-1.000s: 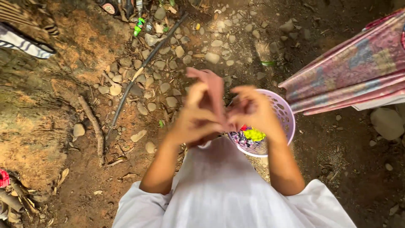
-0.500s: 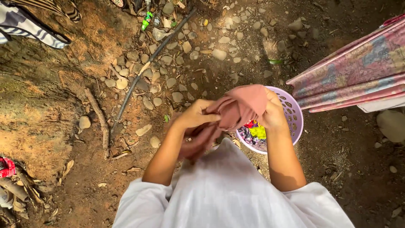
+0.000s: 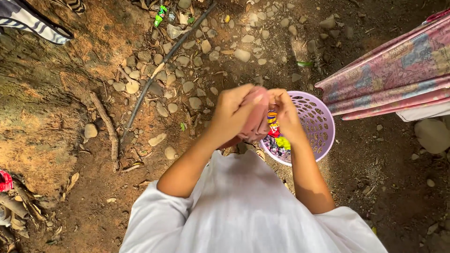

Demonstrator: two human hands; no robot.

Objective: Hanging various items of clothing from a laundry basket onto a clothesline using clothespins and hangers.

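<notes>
A dusty-pink cloth (image 3: 255,117) is bunched up between both my hands in front of my chest. My left hand (image 3: 233,114) grips its left side with curled fingers. My right hand (image 3: 286,113) pinches its right edge. Just beyond and below my hands stands a lilac perforated plastic basket (image 3: 321,122) on the dirt, holding colourful clothes, with a yellow-green piece (image 3: 282,141) showing. Most of the pink cloth is hidden inside my grip.
Pink patterned fabric (image 3: 393,77) hangs in from the right. A striped cloth (image 3: 33,21) lies at the top left. A black hose (image 3: 159,70), a stick (image 3: 108,129), scattered stones and litter cover the dirt ground. A large rock (image 3: 431,136) sits at right.
The pink cloth, spread and draped between my hands before, is now gathered into a tight bundle. Both hands have closed together and risen slightly over the basket's left rim.
</notes>
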